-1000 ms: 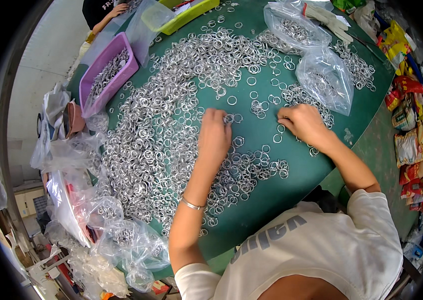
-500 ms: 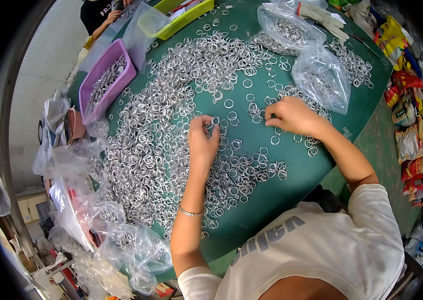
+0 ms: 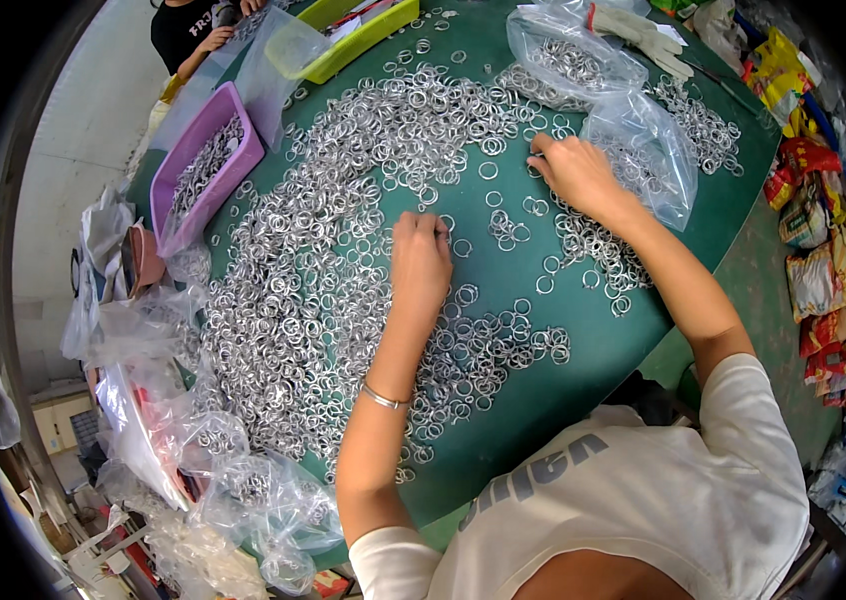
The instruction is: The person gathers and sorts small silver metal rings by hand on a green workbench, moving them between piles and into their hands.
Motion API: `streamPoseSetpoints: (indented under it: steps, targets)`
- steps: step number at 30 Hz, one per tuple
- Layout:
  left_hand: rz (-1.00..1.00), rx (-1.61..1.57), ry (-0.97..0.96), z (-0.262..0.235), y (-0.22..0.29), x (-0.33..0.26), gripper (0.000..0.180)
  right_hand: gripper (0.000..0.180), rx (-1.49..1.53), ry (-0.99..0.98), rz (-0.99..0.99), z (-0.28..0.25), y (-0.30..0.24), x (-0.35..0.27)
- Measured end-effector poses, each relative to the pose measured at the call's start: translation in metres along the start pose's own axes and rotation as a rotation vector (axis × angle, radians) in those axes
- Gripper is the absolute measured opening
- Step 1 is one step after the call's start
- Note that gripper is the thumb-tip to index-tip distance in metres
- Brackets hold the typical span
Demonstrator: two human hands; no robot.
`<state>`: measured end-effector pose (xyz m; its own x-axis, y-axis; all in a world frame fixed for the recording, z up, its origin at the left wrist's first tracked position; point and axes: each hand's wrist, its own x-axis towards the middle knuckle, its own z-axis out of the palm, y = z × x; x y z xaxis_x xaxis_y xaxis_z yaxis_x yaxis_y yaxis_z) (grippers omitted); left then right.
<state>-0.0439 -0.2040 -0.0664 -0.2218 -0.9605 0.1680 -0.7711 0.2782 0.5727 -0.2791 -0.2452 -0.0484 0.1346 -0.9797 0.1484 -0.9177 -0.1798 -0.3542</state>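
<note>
A: What are the hands doing?

B: The left hand [image 3: 421,262] lies flat, fingers pressed together on loose metal rings [image 3: 313,290] mid-counter. The right hand [image 3: 575,175] curls on rings beside a clear bag [image 3: 648,160]; I cannot tell whether it pinches one.

A: How will they handle?

B: Probably light, stiff and slippery; best pinched singly by the rim.

A: Room?

B: A bare green counter [image 3: 583,340] patch lies between the forearms; a purple tray [image 3: 205,165] sits far left.
</note>
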Motion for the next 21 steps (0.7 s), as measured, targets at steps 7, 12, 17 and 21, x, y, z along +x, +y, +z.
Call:
streamPoseSetpoints:
  steps: [7, 12, 17, 21]
  targets:
    - [0.024, -0.032, 0.085, -0.009, 0.003, -0.006, 0.019, 0.017, 0.068, -0.107, -0.269, 0.012, -0.014, 0.013]
    - [-0.081, -0.199, 0.020, -0.018, 0.024, -0.015, 0.021, 0.013, 0.410, -0.232, -0.103, -0.035, -0.008, -0.017]
    - [0.200, -0.015, -0.008, -0.001, 0.048, -0.026, 0.042, 0.034, 0.016, -0.012, -0.010, -0.045, 0.009, -0.099]
    - [0.278, -0.035, -0.177, 0.021, 0.075, -0.016, 0.053, 0.052, -0.179, -0.030, 0.024, -0.031, 0.000, -0.131]
